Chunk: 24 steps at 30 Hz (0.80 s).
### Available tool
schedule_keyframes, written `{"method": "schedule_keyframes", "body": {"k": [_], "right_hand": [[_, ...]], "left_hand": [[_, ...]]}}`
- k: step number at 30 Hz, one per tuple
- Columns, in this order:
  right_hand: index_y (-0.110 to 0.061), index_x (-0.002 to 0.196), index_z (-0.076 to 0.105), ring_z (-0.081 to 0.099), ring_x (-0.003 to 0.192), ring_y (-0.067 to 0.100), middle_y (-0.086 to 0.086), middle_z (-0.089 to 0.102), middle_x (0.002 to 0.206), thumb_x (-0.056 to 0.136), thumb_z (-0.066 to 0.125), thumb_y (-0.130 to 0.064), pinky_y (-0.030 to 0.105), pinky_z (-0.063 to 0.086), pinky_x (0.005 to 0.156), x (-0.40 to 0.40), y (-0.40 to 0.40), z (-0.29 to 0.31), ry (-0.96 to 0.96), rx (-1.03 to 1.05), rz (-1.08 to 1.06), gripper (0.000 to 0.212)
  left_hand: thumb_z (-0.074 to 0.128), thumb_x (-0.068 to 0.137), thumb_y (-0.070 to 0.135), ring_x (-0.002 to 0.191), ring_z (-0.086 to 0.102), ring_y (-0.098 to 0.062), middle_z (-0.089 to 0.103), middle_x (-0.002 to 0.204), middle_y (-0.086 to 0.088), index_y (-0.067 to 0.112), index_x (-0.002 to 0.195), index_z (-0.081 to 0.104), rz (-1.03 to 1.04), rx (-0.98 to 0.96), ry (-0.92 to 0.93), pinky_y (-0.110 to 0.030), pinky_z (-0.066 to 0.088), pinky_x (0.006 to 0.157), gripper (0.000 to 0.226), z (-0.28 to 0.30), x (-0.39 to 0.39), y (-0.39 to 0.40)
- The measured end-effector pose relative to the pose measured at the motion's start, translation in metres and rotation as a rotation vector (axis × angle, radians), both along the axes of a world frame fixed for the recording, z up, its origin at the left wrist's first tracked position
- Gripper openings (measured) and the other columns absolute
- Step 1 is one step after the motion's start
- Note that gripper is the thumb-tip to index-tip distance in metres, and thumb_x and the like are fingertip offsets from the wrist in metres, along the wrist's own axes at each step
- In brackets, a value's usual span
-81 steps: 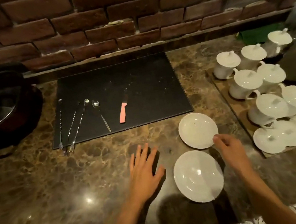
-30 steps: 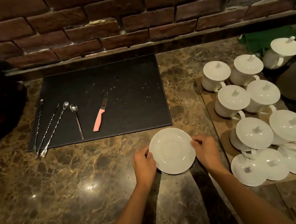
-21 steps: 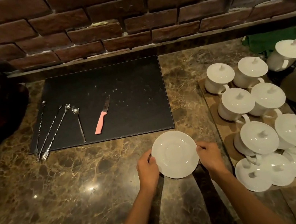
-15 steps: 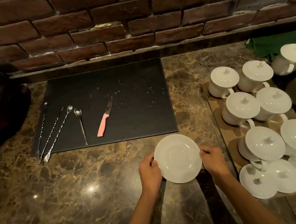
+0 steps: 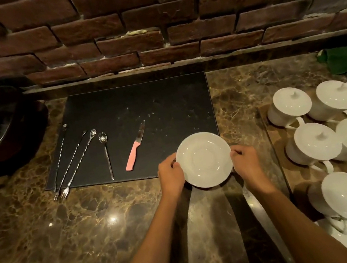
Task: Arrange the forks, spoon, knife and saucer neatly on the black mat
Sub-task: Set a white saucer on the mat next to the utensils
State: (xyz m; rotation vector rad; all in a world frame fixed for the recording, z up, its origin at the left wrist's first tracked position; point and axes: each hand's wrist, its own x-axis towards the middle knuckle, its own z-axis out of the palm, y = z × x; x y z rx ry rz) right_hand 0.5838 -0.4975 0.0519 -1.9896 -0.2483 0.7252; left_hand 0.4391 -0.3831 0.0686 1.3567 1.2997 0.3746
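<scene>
The white saucer is held between both hands, the left hand curled round its left rim and the right hand curled round its right rim, each closed only as far as the rim needs. It sits level, bowl side up, straddling the near right corner of the black mat: its far half is over the mat, its near half over the marbled tabletop. Whether it is resting there or carried just above the surface, I cannot tell.

What the coming move turns on is plain: the bare stretch of mat lies away from the hands and a little to the left, so the saucer has to go forward and leftward to sit wholly on it. Being round, it has no long axis to line up, and both hands are equally near, since both already have it.

The cutlery marks the left limit. The pink-handled knife lies just left of the saucer, blade pointing away and tipped slightly right (it looks like the nearest thing to knock). Beyond it are the spoon and the long twisted forks, whose tines overhang the mat's near edge onto the tabletop. To the right, the lidded white cups stand well apart from the mat.
</scene>
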Motion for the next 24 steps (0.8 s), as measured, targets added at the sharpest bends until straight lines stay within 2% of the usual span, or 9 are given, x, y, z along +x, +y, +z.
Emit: {"method": "schedule_keyframes", "body": {"k": [5,7,11,14,18,20,22,24], "right_hand": [[-0.008,0.084,0.074,0.068,0.085,0.036,0.016,0.072,0.086,0.089,0.043,-0.002,0.055,0.058,0.073,0.02,0.037,-0.011,-0.016,-0.05,0.01,0.032],[-0.005,0.082,0.073,0.068,0.084,0.034,0.019,0.071,0.086,0.088,0.041,0.001,0.051,0.058,0.074,0.026,0.047,-0.015,-0.029,-0.066,0.013,0.033],[0.001,0.075,0.069,0.059,0.072,0.026,0.025,0.07,0.084,0.087,0.04,0.005,0.035,0.048,0.062,0.029,0.052,-0.024,-0.029,-0.084,0.005,0.032],[0.001,0.075,0.069,0.06,0.071,0.022,0.018,0.07,0.08,0.091,0.043,0.001,0.031,0.047,0.061,0.027,0.052,-0.026,-0.043,-0.063,0.0,0.031],[-0.001,0.08,0.071,0.062,0.074,0.022,0.012,0.07,0.082,0.094,0.043,-0.002,0.03,0.05,0.063,0.024,0.053,-0.025,-0.047,-0.089,-0.02,0.031],[0.0,0.082,0.07,0.06,0.076,0.024,0.015,0.068,0.084,0.094,0.042,-0.003,0.032,0.049,0.064,0.022,0.053,-0.023,-0.024,-0.111,-0.044,0.03],[0.002,0.082,0.066,0.058,0.075,0.027,0.019,0.065,0.084,0.094,0.042,-0.004,0.036,0.046,0.065,0.019,0.051,-0.022,0.003,-0.123,-0.091,0.027],[0.0,0.086,0.065,0.055,0.072,0.026,0.018,0.063,0.082,0.094,0.042,-0.006,0.037,0.047,0.065,0.009,0.046,-0.018,0.051,-0.106,-0.164,0.026]], "left_hand": [[0.049,0.101,0.003,0.098,0.068,-0.019,0.073,0.103,0.001,0.018,0.113,0.076,0.016,0.017,0.055,-0.049,0.061,0.086,0.033,-0.008,0.019,0.035],[0.049,0.101,0.003,0.098,0.068,-0.02,0.073,0.103,-0.001,0.019,0.11,0.075,0.023,0.019,0.053,-0.051,0.061,0.086,0.031,-0.011,0.024,0.042],[0.049,0.1,0.004,0.087,0.067,-0.014,0.072,0.095,0.003,0.023,0.103,0.074,0.016,0.038,0.046,-0.048,0.062,0.082,0.032,-0.017,0.028,0.044],[0.05,0.1,0.003,0.085,0.066,-0.013,0.071,0.094,0.003,0.024,0.1,0.074,0.0,0.051,0.036,-0.043,0.062,0.08,0.031,-0.021,0.029,0.047],[0.053,0.1,0.006,0.081,0.064,-0.009,0.068,0.084,0.012,0.029,0.094,0.071,-0.011,-0.005,0.024,-0.041,0.062,0.078,0.029,-0.019,0.027,0.054],[0.054,0.1,0.009,0.088,0.065,-0.014,0.069,0.093,0.007,0.024,0.104,0.072,-0.038,-0.043,0.037,-0.048,0.06,0.088,0.024,-0.017,0.024,0.056],[0.051,0.102,0.011,0.109,0.063,-0.028,0.067,0.12,-0.006,0.016,0.129,0.066,-0.085,-0.049,0.078,-0.053,0.054,0.098,0.031,-0.017,0.015,0.059],[0.05,0.104,0.013,0.122,0.059,-0.034,0.061,0.137,-0.012,0.014,0.14,0.057,-0.12,-0.014,0.084,-0.051,0.049,0.105,0.037,-0.018,-0.006,0.062]]}}
